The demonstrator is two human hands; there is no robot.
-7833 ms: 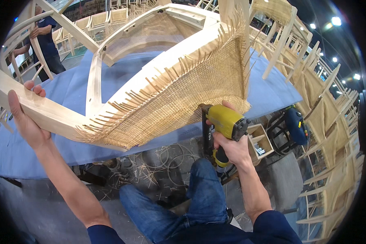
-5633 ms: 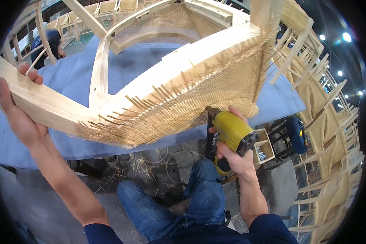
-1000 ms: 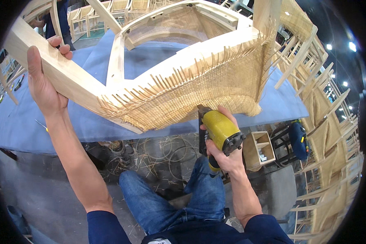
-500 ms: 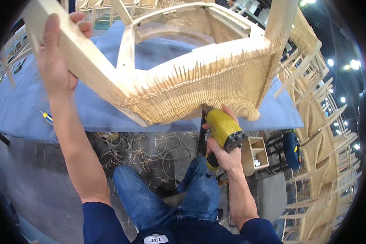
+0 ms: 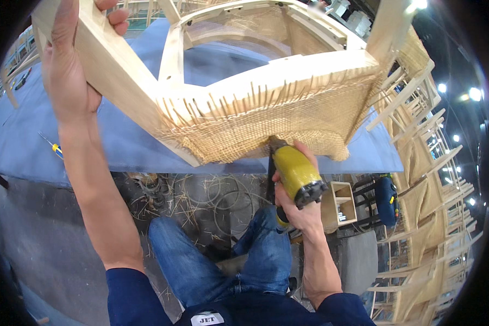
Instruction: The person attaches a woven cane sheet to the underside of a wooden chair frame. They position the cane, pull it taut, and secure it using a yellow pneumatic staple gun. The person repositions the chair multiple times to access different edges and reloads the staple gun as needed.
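Note:
A pale wooden chair frame (image 5: 239,76) lies tilted on the blue-covered table (image 5: 122,141), with woven tan webbing (image 5: 288,114) across its near side. Loose strand ends stick up along the rail. My left hand (image 5: 73,70) is wrapped round a wooden leg of the frame at the upper left. In my right hand (image 5: 299,209) is a yellow and black nail gun (image 5: 298,174), gripped by its handle. Its nose meets or nearly meets the lower edge of the webbing; I cannot tell whether they touch.
A screwdriver (image 5: 53,145) with a yellow and blue handle lies on the table at left. Below are a coiled hose (image 5: 223,198) and scattered strands on the floor. A small wooden box (image 5: 342,204) stands at right, and stacked chair frames (image 5: 424,217) fill the far right.
The chair frame has shifted slightly, its right side a little to the right. My left hand has moved slightly up and left with the leg. The nail gun stays near the webbing's lower edge.

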